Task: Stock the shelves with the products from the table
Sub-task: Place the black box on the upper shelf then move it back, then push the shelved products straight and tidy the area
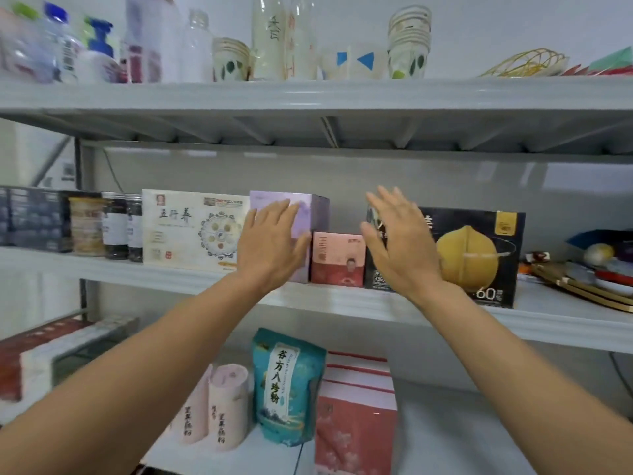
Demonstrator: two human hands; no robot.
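Middle shelf [137, 273]: we are reaching both arms up to it. Our left hand [270, 243] is lying flat, fingers straight and close together, over the front of the lilac box [310, 212], which is standing between the white box [185, 231] and the small pink box [337, 258] — actual contact we cannot confirm. Our right hand [400, 243] is opening wide, fingers straight, in front of the left end of the black box [496, 234] with the yellow fruit print. Neither hand is holding anything. The pink box is sitting between our two hands — touching the lilac box, just beside the black one. A teal pouch [287, 385] is standing on the shelf below.
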